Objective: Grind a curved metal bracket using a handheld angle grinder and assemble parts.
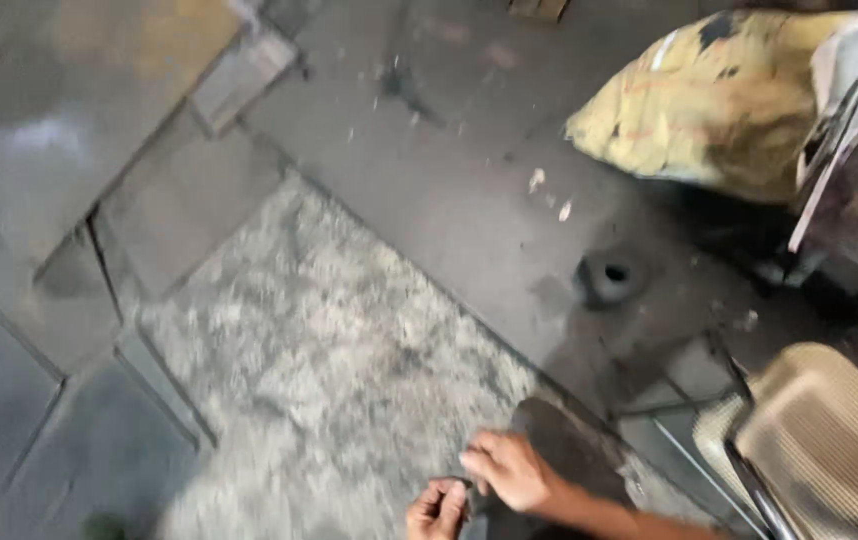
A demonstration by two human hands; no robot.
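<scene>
Hands low beside the dark curved metal plate (559, 445): right hand (509, 470) nearer, fingers curled at its edge, left hand (437, 508) fisted, contents unclear.

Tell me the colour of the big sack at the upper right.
The sack is dull yellow with dark smudges, seen best in the head view, its only view.

I am seeing one package only: a bulging yellow sack (719, 100) with dark stains, lying at the upper right on the floor.
</scene>
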